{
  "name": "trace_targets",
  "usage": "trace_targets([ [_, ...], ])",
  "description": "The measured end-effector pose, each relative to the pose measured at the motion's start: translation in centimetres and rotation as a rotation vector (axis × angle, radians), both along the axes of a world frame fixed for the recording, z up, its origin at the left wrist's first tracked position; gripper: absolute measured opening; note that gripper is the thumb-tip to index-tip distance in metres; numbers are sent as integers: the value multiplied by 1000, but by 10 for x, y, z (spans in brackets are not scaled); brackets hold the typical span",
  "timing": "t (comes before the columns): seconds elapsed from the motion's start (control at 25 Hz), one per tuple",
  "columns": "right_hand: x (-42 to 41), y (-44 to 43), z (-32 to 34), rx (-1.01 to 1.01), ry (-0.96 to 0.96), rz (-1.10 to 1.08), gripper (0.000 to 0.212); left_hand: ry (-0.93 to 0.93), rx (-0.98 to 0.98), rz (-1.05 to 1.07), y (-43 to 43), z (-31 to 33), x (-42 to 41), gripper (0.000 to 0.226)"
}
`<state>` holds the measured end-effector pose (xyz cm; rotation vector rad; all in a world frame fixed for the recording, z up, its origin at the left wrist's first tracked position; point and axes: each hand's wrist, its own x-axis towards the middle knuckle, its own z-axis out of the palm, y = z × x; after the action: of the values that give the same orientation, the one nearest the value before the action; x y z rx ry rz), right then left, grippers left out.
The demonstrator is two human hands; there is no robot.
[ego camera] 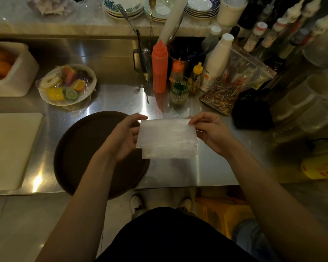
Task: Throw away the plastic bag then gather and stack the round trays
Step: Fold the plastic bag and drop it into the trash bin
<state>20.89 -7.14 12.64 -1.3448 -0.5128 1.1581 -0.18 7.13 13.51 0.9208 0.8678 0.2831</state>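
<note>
left forearm and bag hiding part of the round tray [80, 148], fruit box [9, 72] running off the left edge, bottle labels blurring beyond reading

A commercial kitchen: steel counter [121, 99], squeeze bottles [159, 67], stacked plates [201, 8].

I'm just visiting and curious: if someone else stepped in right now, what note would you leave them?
Left hand and right hand: each has a grip on a top corner of the plastic bag, held flat above the steel counter.
One dark round tray lies on the counter, overhanging its front edge.
Done: bag picked up.
Left: bin the bag, then gather and stack the trays. No bin or second tray clearly visible.
</note>
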Motion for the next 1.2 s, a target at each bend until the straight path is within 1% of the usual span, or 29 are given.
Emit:
trace_targets([
  [0.08,-2,2,1,14,-7,-11,41,11,-4,-59,-3,0,0,41],
  [0.16,-3,4,1,27,-15,-22,37,-1,-16,-119,-5,-2,-1,46],
  [0.32,-6,8,2,40,-41,-17,36,-10,16,-159,-10,-6,-4,41],
  [0.4,-8,8,5,50,-18,-42,33,-17,35,-146,-8,-8,-4,38],
  [0.48,-10,10,9,49,25,-82,26,-27,44,-120,-5,-9,-4,34],
  [0.56,-12,11,13,-3,50,-99,20,-24,63,-99,-3,-10,-4,34],
  [0.6,-13,10,13,-52,37,-86,26,-23,77,-93,-2,-10,-3,35],
  [0.72,-17,7,10,-172,-29,28,57,-33,112,-73,1,-12,0,34],
  [0.76,-20,5,10,-182,-32,73,60,-42,118,-65,2,-12,1,34],
  [0.84,-23,3,10,-163,-41,128,51,-61,125,-60,4,-13,3,34],
  [0.92,-24,4,12,-130,-77,128,44,-75,150,-64,5,-13,4,34],
  [1.04,-24,6,15,-105,-128,86,43,-94,203,-60,7,-12,8,34],
  [1.2,-23,10,16,-91,-150,27,42,-129,281,-66,9,-14,10,44],
])
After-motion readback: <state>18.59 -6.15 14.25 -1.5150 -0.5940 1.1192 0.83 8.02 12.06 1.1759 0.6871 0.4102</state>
